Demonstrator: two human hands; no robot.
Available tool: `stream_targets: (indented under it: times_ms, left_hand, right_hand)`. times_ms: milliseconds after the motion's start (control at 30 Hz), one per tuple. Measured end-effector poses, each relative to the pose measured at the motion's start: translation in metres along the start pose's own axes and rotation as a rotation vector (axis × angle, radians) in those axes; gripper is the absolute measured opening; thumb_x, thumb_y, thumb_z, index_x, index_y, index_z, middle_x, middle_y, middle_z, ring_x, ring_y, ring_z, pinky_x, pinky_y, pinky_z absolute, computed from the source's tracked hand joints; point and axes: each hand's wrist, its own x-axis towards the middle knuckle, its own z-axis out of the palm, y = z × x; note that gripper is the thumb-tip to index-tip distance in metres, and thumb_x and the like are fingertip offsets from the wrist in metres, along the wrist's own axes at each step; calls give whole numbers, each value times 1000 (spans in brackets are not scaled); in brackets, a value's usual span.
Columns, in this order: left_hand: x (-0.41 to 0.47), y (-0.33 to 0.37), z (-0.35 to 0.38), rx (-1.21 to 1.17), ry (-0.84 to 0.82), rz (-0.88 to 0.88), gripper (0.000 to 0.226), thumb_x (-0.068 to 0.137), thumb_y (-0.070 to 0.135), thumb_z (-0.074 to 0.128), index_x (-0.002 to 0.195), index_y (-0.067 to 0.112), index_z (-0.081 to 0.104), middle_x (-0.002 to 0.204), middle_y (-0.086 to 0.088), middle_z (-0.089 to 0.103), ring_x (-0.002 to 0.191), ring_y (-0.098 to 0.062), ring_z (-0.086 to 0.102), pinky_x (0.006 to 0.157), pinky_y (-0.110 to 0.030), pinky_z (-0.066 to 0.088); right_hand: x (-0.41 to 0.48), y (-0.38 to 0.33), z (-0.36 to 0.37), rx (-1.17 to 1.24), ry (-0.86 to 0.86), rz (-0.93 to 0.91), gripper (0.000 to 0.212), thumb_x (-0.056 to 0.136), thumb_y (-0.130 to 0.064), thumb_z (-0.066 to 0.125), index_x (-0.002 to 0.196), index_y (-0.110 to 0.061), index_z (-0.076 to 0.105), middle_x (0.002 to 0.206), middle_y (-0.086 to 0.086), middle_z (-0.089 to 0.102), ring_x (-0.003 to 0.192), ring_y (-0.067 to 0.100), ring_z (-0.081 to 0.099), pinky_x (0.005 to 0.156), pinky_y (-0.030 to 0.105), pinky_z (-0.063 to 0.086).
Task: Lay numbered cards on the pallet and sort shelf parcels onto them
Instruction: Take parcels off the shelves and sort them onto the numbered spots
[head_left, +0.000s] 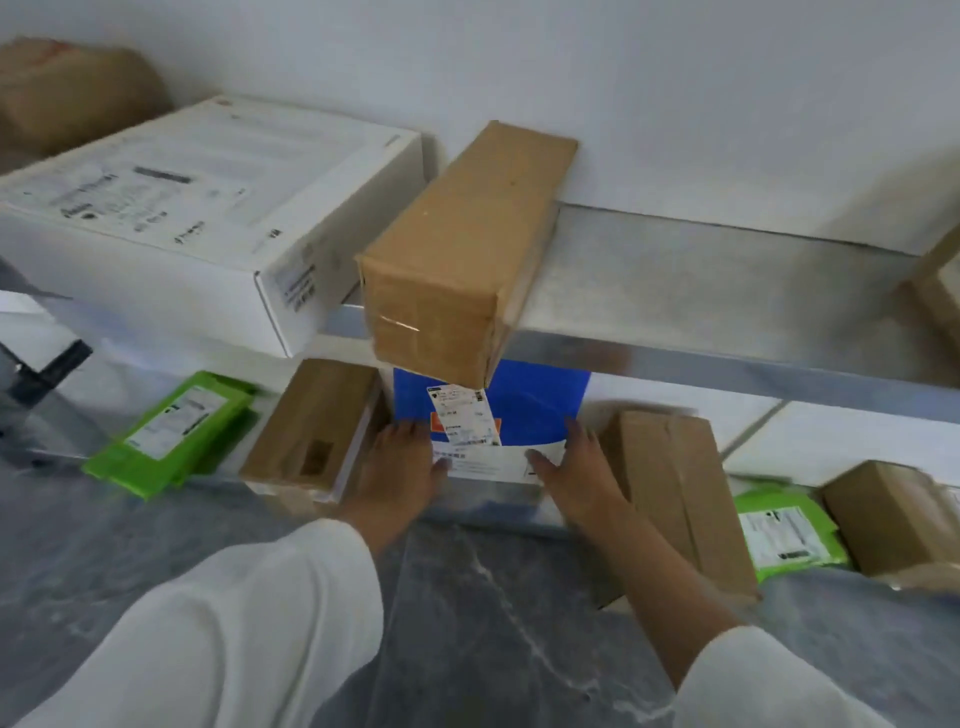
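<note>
Nearest, at 6 o'clock, I set my left hand and right hand against either side of the blue-and-white parcel, fingers straight and close together, thumbs resting on its white front. I judge this squeeze suits a parcel wedged between the left brown box at 9 o'clock and the right brown box at 3. It stands on the lower shelf; farther, at 12 o'clock, a long brown box overhangs the upper shelf.

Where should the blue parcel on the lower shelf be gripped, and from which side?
Take the blue parcel by its two side edges near the white front end, reaching in from the shelf front. The left brown box and right brown box flank it closely and the long brown box overhangs it, so only the front looks free. The left hand and right hand touch those edges.
</note>
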Motion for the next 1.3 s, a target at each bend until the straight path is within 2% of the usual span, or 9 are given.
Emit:
stream_targets:
  times_ms: [167, 267, 467, 700, 800, 933, 1133, 1233, 1300]
  left_hand:
    - [46, -28, 36, -163, 62, -91, 57, 97, 33, 52, 143, 6, 31, 140, -12, 47, 123, -26, 51, 98, -32, 46]
    - [67, -35, 32, -436, 113, -175, 47, 95, 25, 57, 134, 9, 38, 130, -7, 55, 119, -23, 56, 82, -24, 43]
    - [66, -40, 41, -763, 179, -261, 14, 99, 24, 50, 108, 26, 40, 110, 2, 63, 78, 0, 59, 55, -15, 41]
    - [55, -43, 45, -851, 128, -217, 25, 99, 31, 49, 118, 13, 51, 109, -1, 67, 87, -9, 66, 61, -24, 50]
    - [35, -42, 45, -811, 89, -173, 22, 98, 32, 51, 114, 16, 54, 107, 3, 69, 91, -10, 67, 71, -32, 57]
    - [-11, -32, 44, -841, 47, -199, 5, 96, 25, 57, 91, 25, 55, 90, 11, 67, 76, 4, 65, 54, -9, 46]
    - [-69, -16, -15, -944, -36, -347, 17, 96, 20, 57, 108, 10, 60, 97, -1, 71, 82, -14, 71, 65, -30, 58]
    - [-97, -11, -46, -882, -42, -386, 9, 95, 18, 59, 99, 10, 59, 89, 1, 69, 73, -10, 68, 55, -19, 52]
    - [-117, -8, -66, -845, -48, -450, 4, 94, 17, 59, 91, 16, 57, 88, 1, 68, 75, -14, 68, 56, -22, 49]
  right_hand:
    - [64, 12, 19, 190, 153, 166, 95, 80, -37, 75, 149, -8, 16, 151, 12, 25, 139, 30, 29, 113, 44, 31]
    - [76, 17, 24, 492, 92, 180, 72, 83, -15, 73, 139, -10, 27, 139, 9, 43, 115, 22, 50, 82, 34, 50]
    - [68, 45, 27, 434, 17, 186, 36, 95, -18, 58, 129, -10, 48, 117, 6, 61, 99, 23, 60, 83, 37, 52]
    - [61, 64, 30, 632, 27, 152, 9, 96, -24, 56, 104, -27, 53, 91, -10, 66, 68, 2, 66, 44, 15, 48]
    - [41, 70, 29, 638, 110, 158, 13, 96, -28, 56, 108, -26, 54, 89, -12, 66, 70, 5, 66, 47, 17, 48]
    - [-2, 73, 14, 633, 116, 228, 6, 94, -36, 58, 94, -30, 56, 91, -7, 68, 74, 13, 68, 55, 26, 52]
    - [-61, 34, -25, 648, -48, 342, 23, 94, -35, 58, 111, -19, 58, 100, -2, 68, 85, 16, 67, 62, 27, 56]
    - [-91, 10, -39, 624, -94, 399, 23, 95, -34, 57, 109, -17, 61, 102, 2, 69, 89, 21, 68, 74, 39, 56]
    - [-113, -3, -45, 621, -116, 434, 29, 96, -32, 57, 116, -12, 60, 106, 6, 69, 92, 24, 67, 81, 44, 56]
